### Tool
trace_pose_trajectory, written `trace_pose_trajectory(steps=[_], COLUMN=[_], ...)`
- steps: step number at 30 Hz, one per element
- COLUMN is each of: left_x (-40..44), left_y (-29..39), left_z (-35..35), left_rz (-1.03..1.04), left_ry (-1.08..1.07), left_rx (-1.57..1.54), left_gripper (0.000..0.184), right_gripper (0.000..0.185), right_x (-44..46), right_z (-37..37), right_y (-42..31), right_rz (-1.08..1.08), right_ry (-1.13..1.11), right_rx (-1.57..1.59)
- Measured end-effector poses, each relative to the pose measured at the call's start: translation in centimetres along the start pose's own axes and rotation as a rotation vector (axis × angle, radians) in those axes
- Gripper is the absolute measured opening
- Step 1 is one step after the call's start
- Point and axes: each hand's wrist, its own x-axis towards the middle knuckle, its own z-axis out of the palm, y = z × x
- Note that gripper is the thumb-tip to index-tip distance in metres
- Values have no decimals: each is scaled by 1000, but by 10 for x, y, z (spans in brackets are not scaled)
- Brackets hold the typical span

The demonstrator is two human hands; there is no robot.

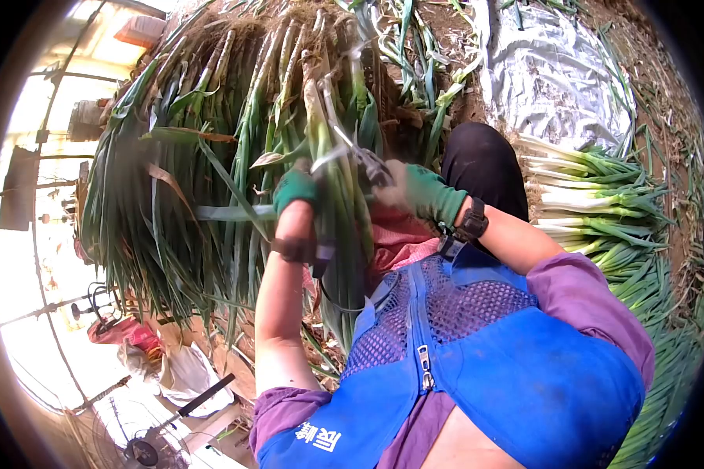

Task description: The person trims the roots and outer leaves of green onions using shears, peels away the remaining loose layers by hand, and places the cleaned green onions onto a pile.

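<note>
A broad heap of long dark-green leeks with brown, soil-caked roots (172, 187) fills the upper left, roots toward the top and leaves hanging downward. Next in size is the bright-blue zip vest with mesh panels (477, 352) on the person. To the right lies a row of cleaned leeks with white shanks (575, 199), their white ends pointing left and their leaves right, just below a crumpled silvery-white plastic sheet (555, 78). A single long leek with a pale-green shank (314, 121) stands out in front of the person, between the hands; its long axis runs nearly straight away from the body, root end forward, leaves toward the lap. The right hand in a green-and-grey glove (418, 191) is closed around a dark-grey tool with a thin metal stem (374, 168), which points forward and left. The left hand in a green glove (296, 187) is curled around the leek, its fingertips blurred. A black wristwatch (472, 220) sits on the right wrist.
</note>
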Motion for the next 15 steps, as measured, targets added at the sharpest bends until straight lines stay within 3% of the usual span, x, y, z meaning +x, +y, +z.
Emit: trace_pose_trajectory(steps=[2, 8, 11, 13, 15], left_x=[-26, 12, 33, 8, -5], left_y=[33, 34, 12, 27, 22], left_z=[-8, 17, 31, 11, 9], left_rz=[286, -42, 19, 13, -49], left_ry=[335, 46, -17, -175, -211], left_rx=[199, 282, -48, -429, -518], left_gripper=[53, 52, 48, 40, 42], right_gripper=[51, 55, 55, 55, 55], right_x=[-12, -30, -33, -38, -37], right_z=[-5, -9, -13, -15, -16], right_y=[-5, 2, 4, 4, 0], right_rz=[7, 2, 2, -9, -18], right_ry=[-50, -76, -56, -60, -61], right_rx=[-28, -23, -4, 20, -1])
